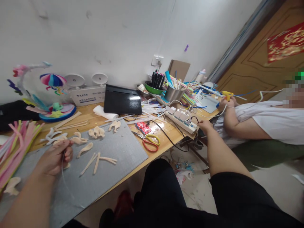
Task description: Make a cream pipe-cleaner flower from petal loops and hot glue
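Observation:
My left hand (57,155) is closed above the grey mat (123,148), with a thin clear strand (63,177) hanging from its fingers down to the mat. Beige curled pieces (85,149) made of fuzzy stems lie around it, along with several short straight beige strips (97,163). On the right, my right hand (204,125) reaches to the end of a white power strip (181,120). Its fingers are pinched together at a black cord (195,117) that rises from the strip. Several chargers are plugged into the strip.
Scissors (150,142) with red and yellow handles lie by the mat, below a black box (122,99). A colourful umbrella ornament (53,80) and pink stems (17,148) are at left. At right, another person's hands hold a yellow glue gun (227,95). Scraps litter the floor.

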Action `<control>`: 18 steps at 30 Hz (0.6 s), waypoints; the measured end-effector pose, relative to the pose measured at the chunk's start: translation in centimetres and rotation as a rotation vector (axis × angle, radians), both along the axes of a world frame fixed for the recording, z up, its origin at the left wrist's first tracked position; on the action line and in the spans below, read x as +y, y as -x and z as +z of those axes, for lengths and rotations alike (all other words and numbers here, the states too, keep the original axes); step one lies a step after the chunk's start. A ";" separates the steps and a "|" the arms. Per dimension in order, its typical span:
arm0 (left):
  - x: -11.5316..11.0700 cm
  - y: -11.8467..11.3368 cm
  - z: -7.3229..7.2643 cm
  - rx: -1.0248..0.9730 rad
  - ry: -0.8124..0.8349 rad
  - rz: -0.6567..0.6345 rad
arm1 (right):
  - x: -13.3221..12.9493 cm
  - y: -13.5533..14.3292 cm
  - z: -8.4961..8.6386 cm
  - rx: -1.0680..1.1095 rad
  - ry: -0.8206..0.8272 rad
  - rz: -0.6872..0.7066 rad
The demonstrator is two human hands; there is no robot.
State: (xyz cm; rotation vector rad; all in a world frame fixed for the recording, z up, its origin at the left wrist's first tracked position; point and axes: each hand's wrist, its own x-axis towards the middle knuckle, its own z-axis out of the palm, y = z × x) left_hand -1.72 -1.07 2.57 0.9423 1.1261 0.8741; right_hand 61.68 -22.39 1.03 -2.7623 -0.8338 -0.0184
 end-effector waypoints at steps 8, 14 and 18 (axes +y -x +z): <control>-0.1 0.1 0.3 -0.002 0.005 0.007 | -6.8 2.6 -3.2 0.268 0.047 -0.155; -0.1 0.1 0.2 0.004 -0.009 0.004 | -12.6 8.4 -7.5 0.408 0.028 -0.169; -0.3 0.1 0.4 0.006 -0.008 -0.008 | -15.9 11.9 -10.1 0.418 -0.021 -0.187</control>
